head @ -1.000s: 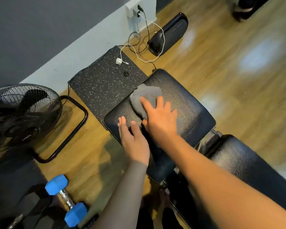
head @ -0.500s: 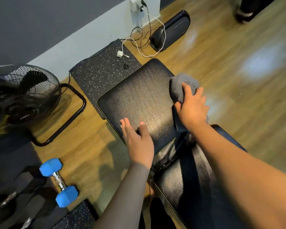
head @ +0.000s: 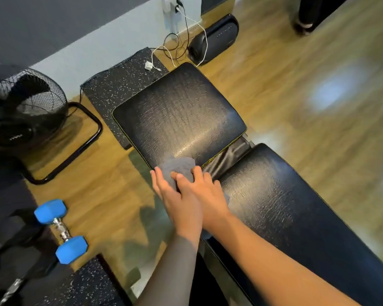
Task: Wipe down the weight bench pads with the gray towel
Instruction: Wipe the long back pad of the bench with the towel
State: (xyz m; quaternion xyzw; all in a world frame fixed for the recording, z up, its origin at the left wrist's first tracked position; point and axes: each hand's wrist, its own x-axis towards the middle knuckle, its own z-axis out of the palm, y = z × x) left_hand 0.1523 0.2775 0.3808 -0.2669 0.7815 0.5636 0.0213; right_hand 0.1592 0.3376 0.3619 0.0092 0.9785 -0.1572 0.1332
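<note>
The black weight bench has a square seat pad [head: 179,113] and a long back pad [head: 285,206], with a gap between them. The gray towel [head: 178,167] lies bunched on the seat pad's near-left corner. My right hand [head: 205,191] presses down on the towel with its fingers curled over it. My left hand [head: 175,199], in a dark sleeve, lies flat right beside it at the pad's edge, fingertips touching the towel's left side. The right hand partly overlaps the left.
A black floor fan [head: 20,107] stands at the left. A blue dumbbell [head: 60,230] lies on the wood floor beside dark weights. A speckled rubber mat [head: 119,85], cables [head: 177,47] and a black speaker [head: 215,38] sit by the wall. Someone's foot [head: 305,27] shows at top right.
My right hand has swept the towel from the seat pad's far right edge back to its near-left corner, next to the left hand. The left hand has stayed at the pad's near edge.
</note>
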